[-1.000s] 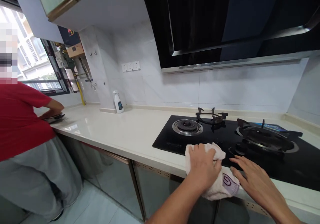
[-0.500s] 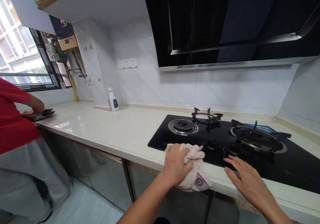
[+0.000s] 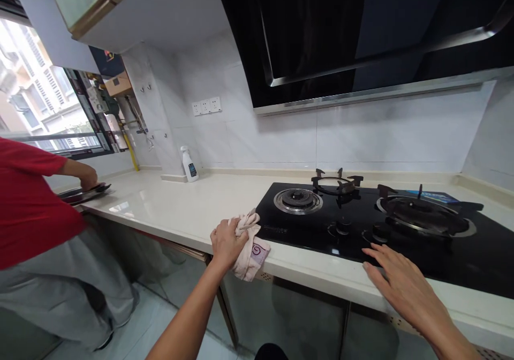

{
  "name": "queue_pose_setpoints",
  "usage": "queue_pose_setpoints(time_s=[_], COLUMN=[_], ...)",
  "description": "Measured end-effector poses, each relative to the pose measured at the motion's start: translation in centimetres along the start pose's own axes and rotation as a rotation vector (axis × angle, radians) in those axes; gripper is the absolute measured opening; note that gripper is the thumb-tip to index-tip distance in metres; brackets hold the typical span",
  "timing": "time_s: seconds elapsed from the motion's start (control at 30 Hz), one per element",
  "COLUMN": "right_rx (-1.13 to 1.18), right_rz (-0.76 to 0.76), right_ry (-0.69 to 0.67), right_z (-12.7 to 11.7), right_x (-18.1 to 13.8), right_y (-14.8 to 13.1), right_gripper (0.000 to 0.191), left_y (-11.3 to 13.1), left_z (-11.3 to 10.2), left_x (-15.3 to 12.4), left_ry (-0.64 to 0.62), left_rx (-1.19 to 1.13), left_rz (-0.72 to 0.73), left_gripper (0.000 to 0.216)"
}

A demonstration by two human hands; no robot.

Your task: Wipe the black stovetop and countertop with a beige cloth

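Note:
My left hand [image 3: 228, 243] is closed on a pinkish-white cloth [image 3: 246, 266] with a purple swirl patch. It presses the cloth on the counter's front edge, beside the left corner of the black gas stove [image 3: 297, 234]. The cloth's lower part hangs over the edge. My right hand [image 3: 405, 282] holds nothing, its fingers stretched out at the front edge of the stove, close to a knob [image 3: 379, 232]. A pot-support ring [image 3: 337, 184] stands off its burner behind the bare left burner [image 3: 298, 201]. The right burner [image 3: 425, 214] has its support in place.
A white spray bottle [image 3: 189, 165] stands against the wall by the pillar. At far left a person in a red shirt [image 3: 36, 199] works with a hand at the sink area. The range hood [image 3: 361, 39] hangs low above the stove. The pale counter [image 3: 160, 205] runs leftward.
My left hand has slid the cloth leftward, off the front of the stove onto the counter beside its corner. My right hand has stayed nearly in place. The view has tilted slightly.

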State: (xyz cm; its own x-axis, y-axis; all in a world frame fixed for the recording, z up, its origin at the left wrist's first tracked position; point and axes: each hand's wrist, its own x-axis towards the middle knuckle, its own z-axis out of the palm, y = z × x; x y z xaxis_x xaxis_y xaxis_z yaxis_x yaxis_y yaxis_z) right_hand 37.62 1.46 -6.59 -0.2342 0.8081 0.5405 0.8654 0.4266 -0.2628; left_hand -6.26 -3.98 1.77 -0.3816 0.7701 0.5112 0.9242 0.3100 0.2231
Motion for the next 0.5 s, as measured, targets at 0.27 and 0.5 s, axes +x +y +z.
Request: queue_pose_setpoints(time_s=[0.27, 0.5], right_rx=[-0.016, -0.03], right_rz=[-0.006, -0.004], right_ry=[0.016, 0.031], right_z=[0.1, 0.3], right_x=[0.2, 0.3], right_y=[-0.4, -0.1], right_gripper=[0.061, 0.061], left_y=[4.0, 11.9], left_z=[0.5, 2.3], left_x=[-3.7, -9.0], left_ry=[0.106, 0.11], left_rx=[-0.004, -0.259], left_rz=[-0.006, 0.224], left_gripper=[0.039, 0.037])
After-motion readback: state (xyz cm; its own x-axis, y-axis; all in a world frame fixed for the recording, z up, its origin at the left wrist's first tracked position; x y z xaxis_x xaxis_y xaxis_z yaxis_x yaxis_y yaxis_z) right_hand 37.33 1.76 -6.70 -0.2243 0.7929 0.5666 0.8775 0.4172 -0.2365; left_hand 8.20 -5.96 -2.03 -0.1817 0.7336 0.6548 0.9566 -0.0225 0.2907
